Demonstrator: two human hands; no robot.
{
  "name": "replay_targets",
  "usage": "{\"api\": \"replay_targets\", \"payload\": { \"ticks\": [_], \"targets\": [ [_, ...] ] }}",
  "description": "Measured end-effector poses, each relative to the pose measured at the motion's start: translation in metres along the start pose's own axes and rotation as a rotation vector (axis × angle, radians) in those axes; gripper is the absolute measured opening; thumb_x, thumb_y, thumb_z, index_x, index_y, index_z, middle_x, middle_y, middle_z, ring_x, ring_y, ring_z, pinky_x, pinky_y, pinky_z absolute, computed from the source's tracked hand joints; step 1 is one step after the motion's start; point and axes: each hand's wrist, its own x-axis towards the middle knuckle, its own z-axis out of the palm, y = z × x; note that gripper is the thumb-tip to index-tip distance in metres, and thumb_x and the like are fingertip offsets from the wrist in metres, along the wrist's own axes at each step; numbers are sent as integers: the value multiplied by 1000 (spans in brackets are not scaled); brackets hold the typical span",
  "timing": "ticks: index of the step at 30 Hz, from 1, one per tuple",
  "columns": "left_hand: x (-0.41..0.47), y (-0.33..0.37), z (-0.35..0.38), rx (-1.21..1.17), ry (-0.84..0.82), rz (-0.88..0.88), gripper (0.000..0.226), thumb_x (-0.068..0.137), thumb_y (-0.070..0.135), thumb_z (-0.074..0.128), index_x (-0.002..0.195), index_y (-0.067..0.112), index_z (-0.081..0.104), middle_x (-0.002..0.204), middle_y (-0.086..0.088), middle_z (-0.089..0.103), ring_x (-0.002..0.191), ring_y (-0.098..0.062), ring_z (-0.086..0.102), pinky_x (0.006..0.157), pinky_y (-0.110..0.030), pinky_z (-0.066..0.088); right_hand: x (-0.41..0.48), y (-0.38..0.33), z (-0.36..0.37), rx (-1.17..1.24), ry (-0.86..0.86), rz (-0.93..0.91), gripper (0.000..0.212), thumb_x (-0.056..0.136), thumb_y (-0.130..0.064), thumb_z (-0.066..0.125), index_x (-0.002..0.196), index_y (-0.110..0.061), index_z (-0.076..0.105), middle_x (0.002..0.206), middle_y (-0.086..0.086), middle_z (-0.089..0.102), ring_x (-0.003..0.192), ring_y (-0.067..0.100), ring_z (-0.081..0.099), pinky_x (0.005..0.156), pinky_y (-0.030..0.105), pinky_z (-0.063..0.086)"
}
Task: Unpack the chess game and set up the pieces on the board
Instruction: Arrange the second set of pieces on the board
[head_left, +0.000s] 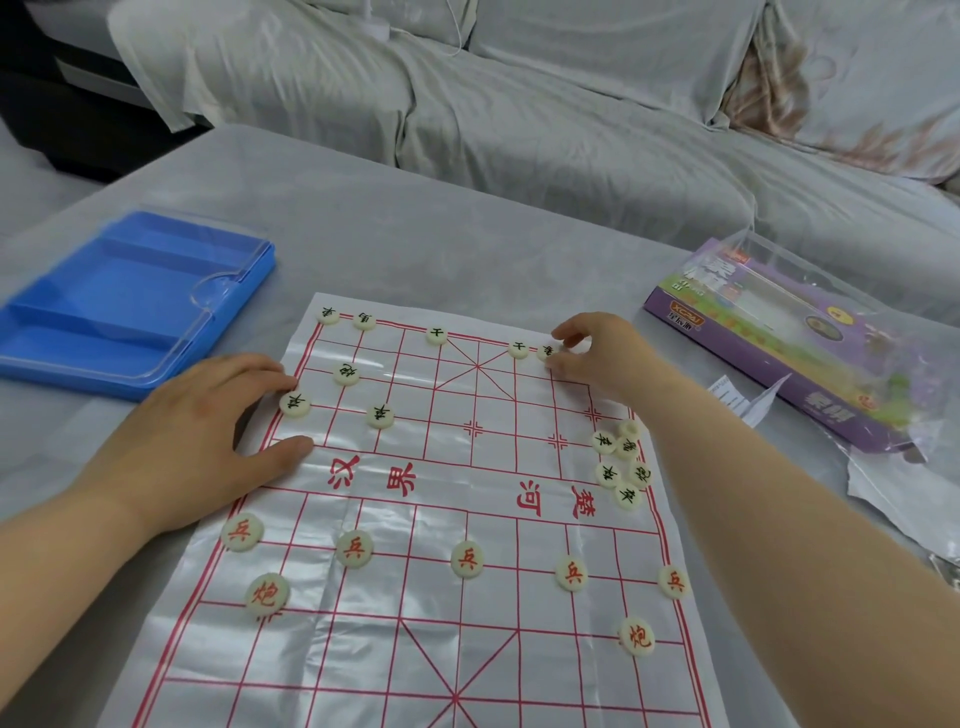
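A plastic Chinese chess board sheet (441, 519) with red lines lies on the grey table. Red-marked round pieces (466, 559) stand in rows on its near half. Black-marked pieces (436, 335) are spread along the far half. My right hand (597, 353) pinches a black-marked piece (545, 352) at the far row, next to another piece (518, 348). My left hand (208, 421) rests flat on the sheet's left edge, a fingertip touching a black-marked piece (294, 405). Several loose black-marked pieces (621, 462) lie clustered at the right edge.
A blue compartment tray with a clear lid (130, 306) lies at the left. The purple game box in its torn plastic wrap (779, 332) lies at the right, with paper scraps beside it. A sofa under a grey cover (519, 104) stands behind the table.
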Motion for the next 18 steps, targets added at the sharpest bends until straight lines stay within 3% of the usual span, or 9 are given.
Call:
{"api": "replay_targets", "payload": {
  "ticks": [6,12,18],
  "targets": [
    [0,0,0,5,-11,-6,64,72,45,65,129,22,47,137,2,43,123,-19,40,103,-38,33,1,-1,3,-40,17,1,27,88,-22,57,113,-13,61,121,5,54,110,20,50,79,21,34],
    [0,-1,1,-10,12,1,61,71,41,68,126,20,51,133,1,46,120,-20,43,101,-38,34,-1,0,0,-37,9,-18,30,88,-16,55,119,-15,57,121,4,55,109,20,51,81,22,35],
    [1,-2,2,-6,-5,-4,61,72,41,67,127,19,50,134,0,46,121,-21,42,102,-39,34,-22,8,-16,-26,51,-102,23,87,-16,57,110,-19,60,104,-5,54,76,5,43,68,16,33]
  ]
}}
